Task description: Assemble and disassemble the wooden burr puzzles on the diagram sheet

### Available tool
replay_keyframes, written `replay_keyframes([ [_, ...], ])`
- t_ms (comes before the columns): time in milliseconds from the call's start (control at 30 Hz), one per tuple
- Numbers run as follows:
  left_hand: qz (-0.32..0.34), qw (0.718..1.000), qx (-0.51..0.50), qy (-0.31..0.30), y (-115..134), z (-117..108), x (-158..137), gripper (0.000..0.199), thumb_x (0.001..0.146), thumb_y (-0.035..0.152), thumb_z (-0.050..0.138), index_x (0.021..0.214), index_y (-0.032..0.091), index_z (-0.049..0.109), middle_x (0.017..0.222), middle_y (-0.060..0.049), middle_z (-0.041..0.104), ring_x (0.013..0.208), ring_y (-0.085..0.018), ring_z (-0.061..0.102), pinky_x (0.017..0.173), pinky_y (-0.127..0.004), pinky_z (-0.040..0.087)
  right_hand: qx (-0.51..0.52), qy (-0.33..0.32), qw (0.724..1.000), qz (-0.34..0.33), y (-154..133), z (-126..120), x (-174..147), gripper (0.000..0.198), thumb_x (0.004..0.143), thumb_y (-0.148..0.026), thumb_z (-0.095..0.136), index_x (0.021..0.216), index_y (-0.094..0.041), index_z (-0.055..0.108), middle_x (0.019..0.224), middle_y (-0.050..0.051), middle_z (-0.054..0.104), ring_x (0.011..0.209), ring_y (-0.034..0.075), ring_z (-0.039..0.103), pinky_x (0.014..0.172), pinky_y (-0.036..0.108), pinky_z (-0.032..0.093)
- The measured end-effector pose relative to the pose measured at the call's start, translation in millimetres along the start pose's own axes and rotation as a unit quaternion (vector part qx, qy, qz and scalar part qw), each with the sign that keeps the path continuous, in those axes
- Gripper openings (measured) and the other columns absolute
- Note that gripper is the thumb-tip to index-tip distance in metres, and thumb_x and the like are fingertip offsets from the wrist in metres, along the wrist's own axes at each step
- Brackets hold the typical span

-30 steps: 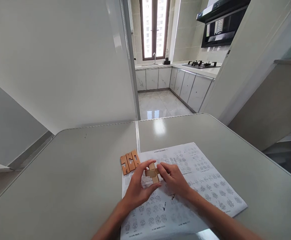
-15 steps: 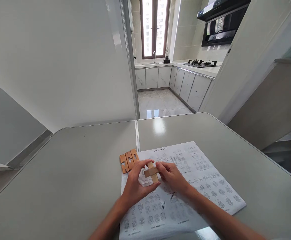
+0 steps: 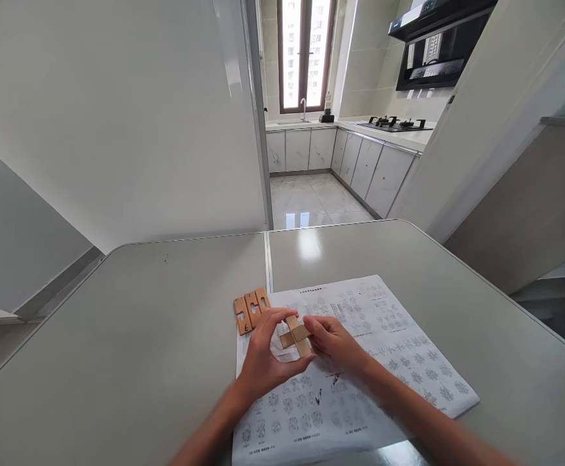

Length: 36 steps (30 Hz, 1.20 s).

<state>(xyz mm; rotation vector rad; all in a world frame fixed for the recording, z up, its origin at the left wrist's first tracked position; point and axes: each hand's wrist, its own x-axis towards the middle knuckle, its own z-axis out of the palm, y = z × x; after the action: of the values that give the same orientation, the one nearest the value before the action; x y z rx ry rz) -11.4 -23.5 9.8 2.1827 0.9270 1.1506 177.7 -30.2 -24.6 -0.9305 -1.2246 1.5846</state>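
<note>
Two flat wooden puzzle pieces (image 3: 298, 335), crossed through each other, are held above a printed sheet. My left hand (image 3: 268, 353) is closed on the longer-looking piece, thumb at its near end and fingers at its far end. The right end of the crossing piece is pinched by my right hand (image 3: 329, 336). Beneath both hands lies the printed instruction sheet (image 3: 408, 343), covered in small diagrams and a few handwritten marks. Several slotted wooden pieces (image 3: 252, 309) with inked marks rest side by side just beyond my left hand, partly on the sheet's corner.
The grey table (image 3: 117, 362) has a pale seam (image 3: 269, 262) running away from me. Past its far edge are a white panel (image 3: 141, 116), a tiled floor (image 3: 306, 194) and kitchen cabinets (image 3: 354, 158) with a gas stove (image 3: 396, 123).
The crossed wooden pieces are turned slightly, with the crossing piece now tilting up more at its right end. Both hands keep their hold. The whole view has shifted a little.
</note>
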Motion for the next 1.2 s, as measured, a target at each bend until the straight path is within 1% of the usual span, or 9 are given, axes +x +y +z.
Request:
replay_keyframes([
  [100,-0.012,1.000,-0.008,0.008,0.3,-3.1,0.3,0.063,0.073,0.027,0.088,0.127,0.029,0.057,0.119,-0.006,0.067,0.111,-0.027,0.065,0.096,-0.044,0.054,0.020,0.014,1.000,0.012,0.1,-3.9,1.5,0.056,0.093,-0.069,0.060,0.066,-0.021,0.050,0.053,-0.009,0.031,0.047,0.008,0.024,0.045,0.025,0.023],
  [200,-0.041,0.999,-0.007,0.026,-4.0,-7.1,1.0,0.058,0.075,0.027,0.085,0.126,0.029,0.057,0.120,-0.006,0.068,0.111,-0.026,0.065,0.095,-0.041,0.054,0.047,0.074,0.996,0.011,-0.9,-10.6,3.4,0.061,0.093,-0.069,0.061,0.058,-0.023,0.041,0.049,-0.009,0.028,0.044,0.008,0.021,0.044,0.026,0.021],
  [300,-0.088,0.993,0.033,0.065,-12.4,-9.1,1.8,0.059,0.081,0.034,0.084,0.132,0.030,0.055,0.124,-0.006,0.068,0.112,-0.027,0.065,0.098,-0.043,0.053,0.065,0.142,0.988,-0.013,-3.7,-15.8,4.9,0.065,0.096,-0.068,0.057,0.054,-0.024,0.034,0.045,-0.009,0.027,0.043,0.008,0.022,0.044,0.027,0.022],
  [400,-0.114,0.985,0.087,0.096,-22.7,-9.0,2.8,0.060,0.084,0.038,0.082,0.136,0.030,0.053,0.129,-0.008,0.065,0.116,-0.028,0.062,0.101,-0.046,0.051,0.075,0.177,0.981,-0.031,-6.8,-16.3,5.1,0.064,0.096,-0.068,0.056,0.056,-0.024,0.035,0.046,-0.009,0.027,0.043,0.009,0.023,0.044,0.027,0.023],
  [533,-0.090,0.981,0.153,0.080,-35.7,-11.3,5.0,0.056,0.085,0.036,0.081,0.135,0.029,0.056,0.133,-0.008,0.063,0.129,-0.032,0.054,0.110,-0.051,0.044,0.073,0.178,0.981,-0.024,-8.1,-12.6,4.3,0.063,0.095,-0.068,0.057,0.055,-0.024,0.035,0.047,-0.008,0.027,0.044,0.009,0.023,0.043,0.027,0.023],
  [667,-0.089,0.972,0.204,0.068,-46.2,-17.7,7.3,0.056,0.085,0.041,0.081,0.135,0.029,0.058,0.129,-0.007,0.066,0.123,-0.033,0.054,0.108,-0.053,0.043,0.069,0.179,0.981,-0.012,-5.7,-10.1,4.1,0.063,0.093,-0.069,0.059,0.055,-0.024,0.037,0.049,-0.008,0.028,0.046,0.010,0.023,0.043,0.027,0.024],
  [867,-0.132,0.959,0.230,0.099,-58.7,-24.4,7.8,0.056,0.087,0.050,0.075,0.135,0.025,0.059,0.124,-0.010,0.068,0.118,-0.034,0.056,0.103,-0.053,0.044,0.065,0.173,0.983,-0.003,-6.0,-9.2,2.9,0.062,0.091,-0.070,0.061,0.056,-0.024,0.038,0.051,-0.007,0.029,0.047,0.011,0.025,0.044,0.027,0.025],
  [1067,-0.169,0.948,0.254,0.091,-60.7,-23.4,6.7,0.047,0.088,0.048,0.072,0.127,0.022,0.063,0.122,-0.010,0.069,0.117,-0.035,0.054,0.103,-0.055,0.042,0.065,0.175,0.982,0.000,-9.0,-9.2,2.0,0.063,0.092,-0.071,0.059,0.056,-0.024,0.039,0.051,-0.007,0.029,0.048,0.011,0.025,0.045,0.027,0.026],
  [1200,-0.172,0.946,0.252,0.111,-53.1,-21.6,8.2,0.054,0.084,0.043,0.074,0.132,0.022,0.059,0.126,-0.011,0.064,0.119,-0.036,0.053,0.104,-0.058,0.043,0.065,0.172,0.983,-0.002,-10.5,-8.7,1.7,0.063,0.092,-0.072,0.058,0.056,-0.024,0.037,0.049,-0.008,0.028,0.047,0.011,0.023,0.045,0.026,0.025],
])
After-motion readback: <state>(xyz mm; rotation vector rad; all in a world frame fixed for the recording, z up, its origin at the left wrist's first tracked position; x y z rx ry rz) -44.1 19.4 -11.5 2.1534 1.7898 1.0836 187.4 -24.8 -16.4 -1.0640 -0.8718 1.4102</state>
